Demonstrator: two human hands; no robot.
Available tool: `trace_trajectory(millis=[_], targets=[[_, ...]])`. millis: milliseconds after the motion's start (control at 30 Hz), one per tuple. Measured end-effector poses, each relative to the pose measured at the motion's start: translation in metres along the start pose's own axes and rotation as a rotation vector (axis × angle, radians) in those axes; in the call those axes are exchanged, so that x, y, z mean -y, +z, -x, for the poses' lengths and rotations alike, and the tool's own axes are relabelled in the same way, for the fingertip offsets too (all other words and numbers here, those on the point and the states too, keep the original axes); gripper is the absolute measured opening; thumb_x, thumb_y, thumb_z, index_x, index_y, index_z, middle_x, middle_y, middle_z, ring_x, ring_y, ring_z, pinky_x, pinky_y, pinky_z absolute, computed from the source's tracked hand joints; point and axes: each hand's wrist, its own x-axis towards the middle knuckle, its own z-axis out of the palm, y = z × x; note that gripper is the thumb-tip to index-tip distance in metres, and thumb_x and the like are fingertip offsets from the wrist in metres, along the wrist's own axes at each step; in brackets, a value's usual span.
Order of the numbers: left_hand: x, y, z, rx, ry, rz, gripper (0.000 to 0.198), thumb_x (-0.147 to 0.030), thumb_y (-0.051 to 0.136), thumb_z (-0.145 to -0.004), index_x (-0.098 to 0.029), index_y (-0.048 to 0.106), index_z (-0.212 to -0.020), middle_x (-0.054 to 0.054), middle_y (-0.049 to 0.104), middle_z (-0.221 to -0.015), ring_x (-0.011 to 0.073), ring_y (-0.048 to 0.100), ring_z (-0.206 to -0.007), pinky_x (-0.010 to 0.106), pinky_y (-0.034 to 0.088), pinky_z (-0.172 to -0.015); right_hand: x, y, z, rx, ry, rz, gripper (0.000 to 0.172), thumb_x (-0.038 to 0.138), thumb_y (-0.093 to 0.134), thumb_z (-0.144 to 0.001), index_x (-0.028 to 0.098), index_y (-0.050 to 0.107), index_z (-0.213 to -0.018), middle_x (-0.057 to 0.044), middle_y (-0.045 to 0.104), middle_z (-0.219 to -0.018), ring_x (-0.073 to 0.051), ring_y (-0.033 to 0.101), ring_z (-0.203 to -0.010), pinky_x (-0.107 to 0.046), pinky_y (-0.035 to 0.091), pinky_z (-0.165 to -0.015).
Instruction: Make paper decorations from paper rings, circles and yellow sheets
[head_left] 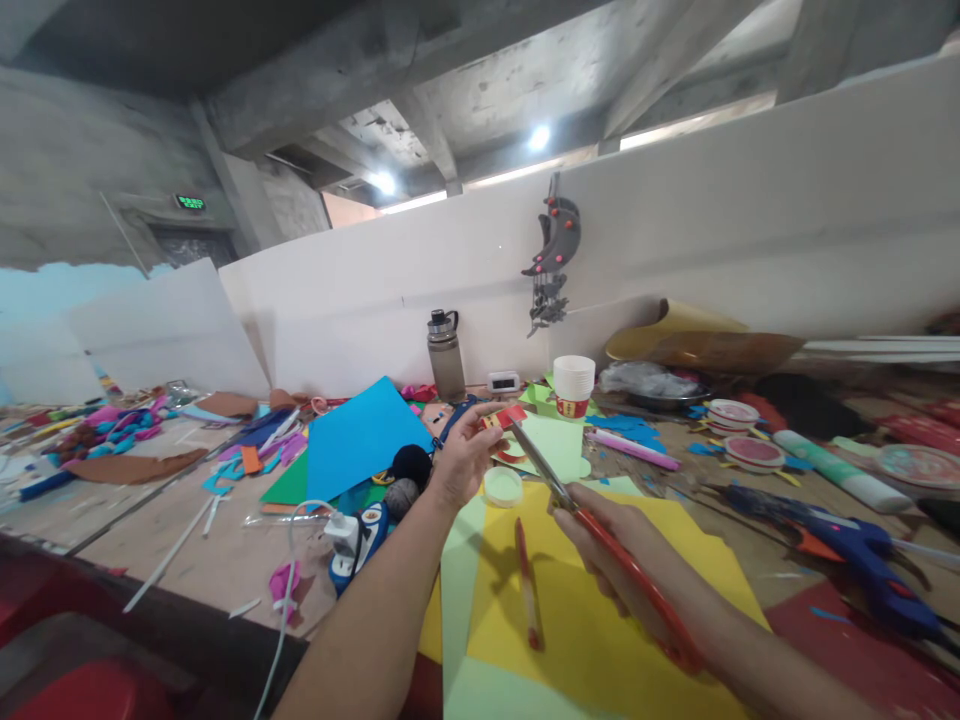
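Observation:
My left hand (463, 455) is raised over the table and pinches a small red paper piece (507, 417) between thumb and fingers. My right hand (609, 560) grips red-handled scissors (592, 525); their metal blades point up and left, with the tips at the red piece. Under both hands lie a yellow paper sheet (592, 610) and light green sheets (559, 445). A red pen (527, 585) rests on the yellow sheet, and a small round white lid (502, 486) sits just below my left hand.
A blue glue gun (862, 555) lies at the right. A stack of paper cups (574, 385), a grey bottle (445, 355), a blue sheet (364, 435), yarn balls (409, 475) and coloured scraps crowd the table. White foam boards (675, 240) wall the back.

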Motion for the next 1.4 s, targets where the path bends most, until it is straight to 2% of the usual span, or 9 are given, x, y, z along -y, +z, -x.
trace_trajectory(millis=[133,300,367,667,800,967,1067,1267,1400], targets=[[-0.001,0.001,0.000,-0.009,-0.004,-0.007,0.037,-0.028,0.077,-0.071,-0.020,0.067,-0.106,0.007,0.069,-0.103,0.0190,0.065,-0.094,0.026,0.049,-0.073,0.001,0.000,0.000,0.017,-0.012,-0.029,0.030,0.054,0.050,-0.078,0.024,0.045,-0.075,0.009,0.036,-0.048,-0.007,0.035,-0.037,-0.018,0.027,-0.037],[-0.001,0.002,0.001,-0.005,-0.002,-0.015,0.037,-0.028,0.077,-0.070,-0.020,0.068,-0.106,0.007,0.070,-0.100,0.0182,0.065,-0.091,0.026,0.048,-0.072,0.009,0.002,0.008,-0.079,-0.081,0.016,0.027,0.051,0.051,-0.077,0.025,0.046,-0.076,0.008,0.039,-0.052,-0.007,0.038,-0.041,-0.017,0.027,-0.037],[-0.001,0.002,0.001,-0.003,0.001,-0.015,0.037,-0.028,0.077,-0.071,-0.020,0.068,-0.105,0.007,0.070,-0.099,0.0174,0.065,-0.089,0.026,0.048,-0.072,0.010,0.003,0.009,-0.069,-0.082,0.014,0.027,0.051,0.050,-0.079,0.024,0.045,-0.075,0.008,0.038,-0.052,-0.007,0.037,-0.041,-0.018,0.027,-0.037],[0.000,0.002,0.000,-0.003,0.002,-0.007,0.037,-0.029,0.078,-0.070,-0.021,0.070,-0.105,0.007,0.070,-0.101,0.0179,0.065,-0.088,0.026,0.048,-0.071,0.000,0.004,0.005,-0.141,-0.192,0.051,0.027,0.050,0.052,-0.079,0.023,0.047,-0.074,0.007,0.037,-0.056,-0.007,0.035,-0.044,-0.019,0.028,-0.039],[0.000,0.001,-0.001,-0.011,-0.001,-0.020,0.039,-0.030,0.078,-0.069,-0.020,0.072,-0.106,0.007,0.071,-0.098,0.0181,0.065,-0.085,0.027,0.048,-0.070,0.002,0.002,0.004,-0.080,-0.183,0.108,0.028,0.051,0.053,-0.079,0.023,0.049,-0.078,0.008,0.041,-0.054,-0.009,0.040,-0.041,-0.021,0.032,-0.038],[0.002,0.000,-0.002,-0.026,0.006,-0.053,0.039,-0.029,0.077,-0.069,-0.020,0.072,-0.107,0.007,0.072,-0.096,0.0190,0.066,-0.085,0.027,0.048,-0.069,0.006,0.001,0.009,-0.002,-0.157,0.041,0.030,0.053,0.050,-0.082,0.023,0.052,-0.085,0.007,0.050,-0.058,-0.010,0.046,-0.045,-0.021,0.035,-0.042],[0.004,-0.002,-0.002,-0.032,-0.007,-0.055,0.038,-0.028,0.077,-0.070,-0.020,0.073,-0.107,0.007,0.072,-0.095,0.0189,0.066,-0.086,0.026,0.048,-0.069,0.009,0.000,0.010,-0.010,-0.151,0.040,0.029,0.051,0.052,-0.081,0.023,0.052,-0.084,0.006,0.053,-0.060,-0.010,0.047,-0.049,-0.022,0.037,-0.046],[0.004,-0.002,-0.003,-0.007,0.020,-0.074,0.039,-0.029,0.076,-0.071,-0.020,0.072,-0.108,0.008,0.072,-0.098,0.0187,0.065,-0.088,0.025,0.048,-0.070,0.010,-0.001,0.009,-0.044,-0.202,0.081,0.021,0.044,0.048,-0.083,0.023,0.049,-0.081,0.008,0.044,-0.053,-0.010,0.043,-0.046,-0.020,0.034,-0.043],[0.003,0.001,-0.002,-0.003,0.033,-0.106,0.040,-0.031,0.078,-0.069,-0.020,0.073,-0.107,0.009,0.070,-0.112,0.0217,0.064,-0.095,0.026,0.048,-0.071,0.004,0.002,0.007,-0.074,-0.219,0.064,0.021,0.044,0.046,-0.084,0.024,0.047,-0.078,0.009,0.037,-0.053,-0.009,0.039,-0.043,-0.018,0.033,-0.039]])
